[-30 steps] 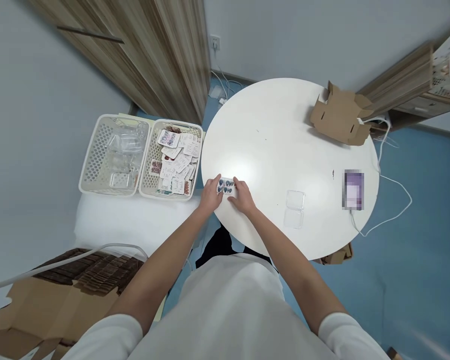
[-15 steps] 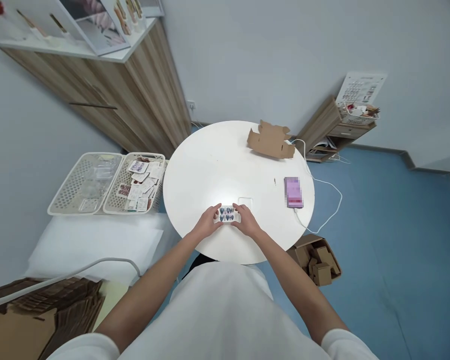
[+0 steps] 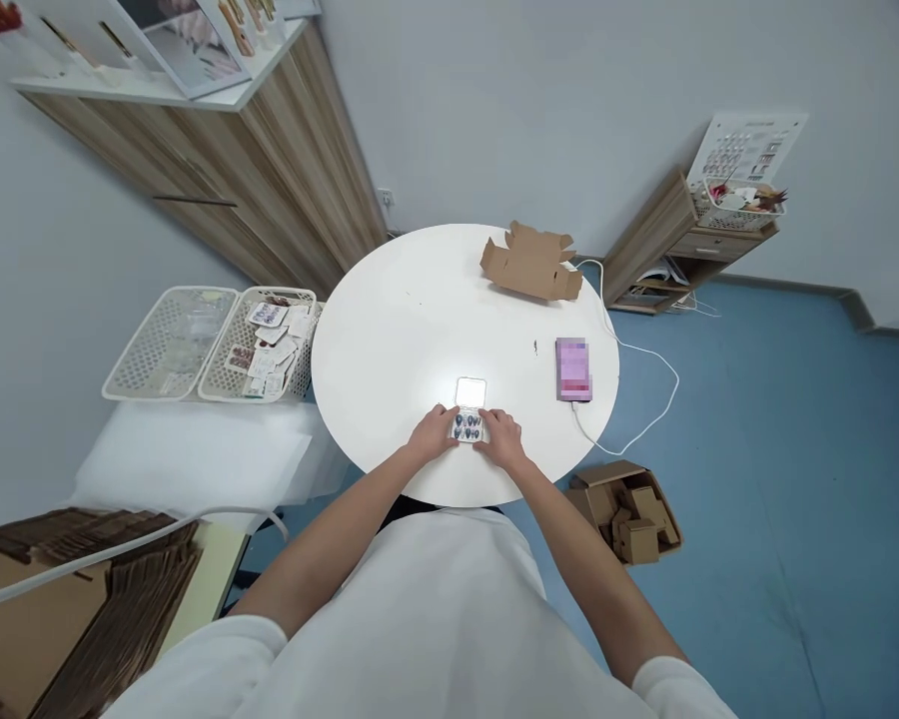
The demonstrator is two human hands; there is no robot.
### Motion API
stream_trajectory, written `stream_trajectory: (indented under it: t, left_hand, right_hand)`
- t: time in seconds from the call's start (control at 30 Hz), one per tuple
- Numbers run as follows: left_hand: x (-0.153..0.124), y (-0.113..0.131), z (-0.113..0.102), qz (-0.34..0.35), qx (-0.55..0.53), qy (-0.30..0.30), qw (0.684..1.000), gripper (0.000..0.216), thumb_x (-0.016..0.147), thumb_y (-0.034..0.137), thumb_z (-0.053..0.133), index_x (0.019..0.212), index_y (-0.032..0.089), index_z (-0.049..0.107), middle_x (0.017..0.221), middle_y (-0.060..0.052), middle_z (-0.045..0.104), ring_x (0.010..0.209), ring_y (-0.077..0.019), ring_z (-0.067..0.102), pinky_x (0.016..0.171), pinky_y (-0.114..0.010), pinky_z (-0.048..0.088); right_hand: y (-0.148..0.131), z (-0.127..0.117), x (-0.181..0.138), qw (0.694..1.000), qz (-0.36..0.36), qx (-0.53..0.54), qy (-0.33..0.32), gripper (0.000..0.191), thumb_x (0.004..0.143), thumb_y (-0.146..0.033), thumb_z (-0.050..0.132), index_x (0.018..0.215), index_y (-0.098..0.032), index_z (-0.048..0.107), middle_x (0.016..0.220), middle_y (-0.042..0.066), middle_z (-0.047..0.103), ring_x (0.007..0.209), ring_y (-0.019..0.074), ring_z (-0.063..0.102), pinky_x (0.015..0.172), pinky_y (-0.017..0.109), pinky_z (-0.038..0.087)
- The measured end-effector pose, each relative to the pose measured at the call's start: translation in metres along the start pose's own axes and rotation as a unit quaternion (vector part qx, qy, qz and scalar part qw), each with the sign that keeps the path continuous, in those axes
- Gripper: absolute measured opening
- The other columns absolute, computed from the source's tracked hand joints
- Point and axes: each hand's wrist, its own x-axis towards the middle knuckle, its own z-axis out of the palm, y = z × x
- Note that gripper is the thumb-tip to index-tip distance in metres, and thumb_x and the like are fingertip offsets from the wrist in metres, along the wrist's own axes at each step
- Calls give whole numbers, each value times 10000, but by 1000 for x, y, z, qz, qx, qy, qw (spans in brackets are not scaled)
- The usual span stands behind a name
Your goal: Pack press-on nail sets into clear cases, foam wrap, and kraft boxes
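Observation:
A small card of press-on nails (image 3: 467,427), dark and pale in rows, lies near the front edge of the round white table (image 3: 390,350). Directly beyond it is a clear plastic case (image 3: 471,391) with its lid folded back; the card appears to sit in the case's near half. My left hand (image 3: 433,435) pinches the card's left side, thumb near and fingers at the far corner. On the opposite side my right hand (image 3: 501,439) grips it the same way. The fingertips cover the corners.
A flattened cardboard box (image 3: 533,264) lies at the table's far side. To the right is a purple blurred device (image 3: 573,369) with a white cable (image 3: 670,399). White baskets (image 3: 229,371) stand left; a carton of small boxes (image 3: 629,514) sits on the floor at right.
The card moved from left of the clear case to the case's near side, lining up with it. Both hands moved with it and still hold it. The view shifted slightly.

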Motion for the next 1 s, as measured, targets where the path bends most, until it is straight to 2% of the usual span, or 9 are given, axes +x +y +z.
stream_trajectory:
  t: [0.23,0.4,0.53,0.63,0.77,0.83,1.0]
  left_hand:
    - [1,-3,15,-12,-31,-18,999,683,694,227,586,1308,245,287,1105,-71,443,951,-199,508,747,-269,411]
    - [3,-2,16,-12,-50,-18,998,700,692,199,573,1322,224,270,1111,-90,444,967,-220,502,754,-282,400]
    - [1,0,13,-13,-81,-10,997,726,670,160,561,1327,181,253,1113,-120,451,984,-243,493,762,-303,390]
    - [-6,1,13,-25,-145,16,989,709,654,163,567,1300,160,277,1123,-131,451,986,-235,489,779,-303,388]
    - [-18,-3,17,-71,-242,35,967,435,649,180,552,1076,165,467,1053,-99,486,845,-179,516,737,-285,404]
    - [-21,-5,18,-86,-281,36,955,327,638,171,543,962,175,505,1000,-71,509,795,-155,510,725,-272,404]
    - [-22,-8,18,-86,-336,25,938,231,615,175,534,846,174,541,896,-33,532,740,-132,493,726,-259,392]
  right_hand:
    - [1,-1,3,999,14,-42,-24,657,660,-328,643,1251,-286,360,1212,69,431,1102,245,383,870,370,292]
    - [-2,0,3,998,13,-57,-16,655,657,-320,649,1247,-283,367,1215,72,437,1102,252,382,879,380,287]
    - [-5,2,-2,999,18,-40,2,681,679,-274,613,1288,-263,309,1242,82,424,1130,264,365,908,404,278]
    - [-3,7,-9,1000,17,-1,13,714,669,-220,587,1310,-229,274,1256,95,404,1154,272,346,927,408,289]
    - [5,18,-19,990,42,135,13,702,668,-141,495,1322,-177,242,1191,110,415,1017,205,464,863,323,389]
    - [8,24,-22,980,43,195,7,715,649,-99,458,1323,-182,234,1151,97,425,924,168,501,823,295,420]
    - [10,31,-20,966,30,257,-2,661,574,-66,475,1214,-212,391,1013,49,471,802,138,502,744,283,444]
